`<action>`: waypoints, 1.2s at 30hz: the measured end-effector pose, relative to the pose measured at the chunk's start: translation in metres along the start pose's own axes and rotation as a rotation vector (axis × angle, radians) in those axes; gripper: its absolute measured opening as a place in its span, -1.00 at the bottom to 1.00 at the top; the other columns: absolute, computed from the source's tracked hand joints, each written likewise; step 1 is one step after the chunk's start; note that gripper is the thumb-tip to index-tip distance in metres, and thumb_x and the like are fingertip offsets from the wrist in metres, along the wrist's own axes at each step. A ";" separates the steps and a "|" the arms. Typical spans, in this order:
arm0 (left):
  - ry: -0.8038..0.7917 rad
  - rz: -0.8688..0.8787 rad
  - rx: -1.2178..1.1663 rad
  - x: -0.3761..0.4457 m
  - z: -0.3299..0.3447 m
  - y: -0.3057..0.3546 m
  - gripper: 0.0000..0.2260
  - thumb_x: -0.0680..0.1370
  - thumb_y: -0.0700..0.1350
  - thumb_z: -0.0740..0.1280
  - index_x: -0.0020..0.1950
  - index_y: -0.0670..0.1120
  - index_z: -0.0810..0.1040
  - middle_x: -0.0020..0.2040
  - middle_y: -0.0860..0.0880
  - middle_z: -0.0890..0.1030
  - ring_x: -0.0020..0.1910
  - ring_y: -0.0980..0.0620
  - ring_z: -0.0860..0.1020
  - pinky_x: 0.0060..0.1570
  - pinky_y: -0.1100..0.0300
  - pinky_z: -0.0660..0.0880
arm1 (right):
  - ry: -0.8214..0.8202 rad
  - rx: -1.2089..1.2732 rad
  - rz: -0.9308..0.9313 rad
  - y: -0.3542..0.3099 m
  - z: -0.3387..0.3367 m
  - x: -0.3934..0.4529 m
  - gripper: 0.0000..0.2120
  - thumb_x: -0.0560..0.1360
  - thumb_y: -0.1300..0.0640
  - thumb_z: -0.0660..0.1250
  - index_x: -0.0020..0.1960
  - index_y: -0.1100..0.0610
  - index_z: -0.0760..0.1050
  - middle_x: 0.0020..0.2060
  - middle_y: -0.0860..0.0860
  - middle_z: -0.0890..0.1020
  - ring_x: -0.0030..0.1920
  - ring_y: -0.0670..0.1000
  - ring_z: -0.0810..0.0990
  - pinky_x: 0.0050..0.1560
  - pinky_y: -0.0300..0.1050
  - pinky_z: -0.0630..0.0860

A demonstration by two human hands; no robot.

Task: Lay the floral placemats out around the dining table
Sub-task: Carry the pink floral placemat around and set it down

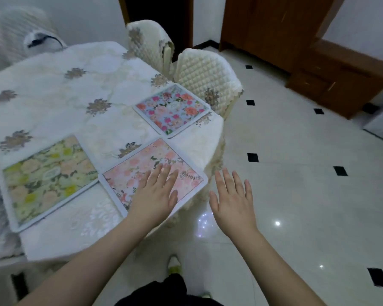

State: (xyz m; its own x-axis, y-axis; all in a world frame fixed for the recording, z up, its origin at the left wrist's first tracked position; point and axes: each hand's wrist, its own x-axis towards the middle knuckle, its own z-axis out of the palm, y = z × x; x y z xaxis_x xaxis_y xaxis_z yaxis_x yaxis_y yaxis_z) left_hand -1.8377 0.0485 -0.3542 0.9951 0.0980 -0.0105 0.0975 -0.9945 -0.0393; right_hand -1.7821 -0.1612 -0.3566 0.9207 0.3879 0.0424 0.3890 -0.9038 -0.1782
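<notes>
Three floral placemats lie flat on the dining table (53, 89), which wears a white lace cloth. A pink one (142, 164) sits at the near right corner. To its left lies a yellow-green one (47, 173), touching it corner to edge. A blue one with pink and orange flowers (171, 110) lies farther back by the right edge. My left hand (156, 193) rests flat on the pink placemat with straight fingers. Off the table's corner, my right hand (232, 199) hovers over the floor, fingers spread, holding nothing.
Two chairs with quilted cream covers (206, 78) (148, 44) stand against the table's far right side. A brown wooden cabinet (318, 62) lines the far wall. White floor tiles (296, 195) stretch to the right. My foot (174, 265) shows below.
</notes>
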 end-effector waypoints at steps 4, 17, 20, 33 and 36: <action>-0.017 -0.105 -0.006 -0.002 0.014 -0.028 -0.49 0.62 0.09 -0.01 0.52 -0.06 0.34 0.52 -0.10 0.34 0.52 -0.13 0.26 0.49 -0.08 0.07 | -0.070 -0.001 -0.114 -0.018 0.012 0.034 -0.40 0.58 -0.12 -0.15 0.56 0.06 0.16 0.54 0.04 0.24 0.54 0.12 0.17 0.51 0.15 -0.03; -0.048 -0.283 -0.077 0.022 0.041 -0.094 -0.50 0.60 0.09 0.04 0.45 -0.10 0.45 0.47 -0.13 0.42 0.47 -0.16 0.35 0.44 -0.13 0.19 | -0.176 -0.071 -0.375 -0.072 0.047 0.126 -0.38 0.56 -0.13 -0.17 0.56 0.07 0.17 0.54 0.05 0.22 0.54 0.11 0.16 0.49 0.12 -0.10; -0.055 -0.301 -0.065 0.020 0.049 -0.100 -0.50 0.60 0.09 0.04 0.43 -0.11 0.47 0.44 -0.14 0.44 0.45 -0.17 0.38 0.38 -0.11 0.14 | -0.201 -0.067 -0.425 -0.074 0.061 0.143 -0.39 0.58 -0.13 -0.13 0.56 0.08 0.19 0.52 0.05 0.27 0.52 0.12 0.22 0.48 0.10 -0.11; -0.143 -0.710 -0.095 0.036 0.083 -0.070 -0.46 0.61 0.15 0.01 0.54 -0.04 0.29 0.55 -0.09 0.29 0.54 -0.12 0.21 0.47 -0.06 0.04 | -0.375 -0.036 -0.692 -0.058 0.113 0.218 -0.39 0.54 -0.12 0.00 0.54 0.09 0.23 0.51 0.13 0.29 0.50 0.17 0.26 0.48 0.19 0.07; -0.169 -0.813 -0.173 0.035 0.095 -0.063 -0.41 0.61 0.21 -0.12 0.60 0.01 0.12 0.61 -0.04 0.08 0.59 -0.06 -0.01 0.51 -0.06 -0.06 | -0.402 -0.046 -0.727 -0.052 0.122 0.225 -0.40 0.54 -0.11 0.06 0.53 0.10 0.25 0.50 0.19 0.28 0.49 0.22 0.26 0.45 0.23 0.15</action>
State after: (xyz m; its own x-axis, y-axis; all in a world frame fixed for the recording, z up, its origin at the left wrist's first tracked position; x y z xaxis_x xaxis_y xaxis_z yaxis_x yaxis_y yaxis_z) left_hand -1.8100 0.1186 -0.4474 0.6006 0.7756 -0.1944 0.7960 -0.6029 0.0538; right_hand -1.5989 -0.0045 -0.4573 0.3619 0.9048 -0.2245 0.8912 -0.4064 -0.2014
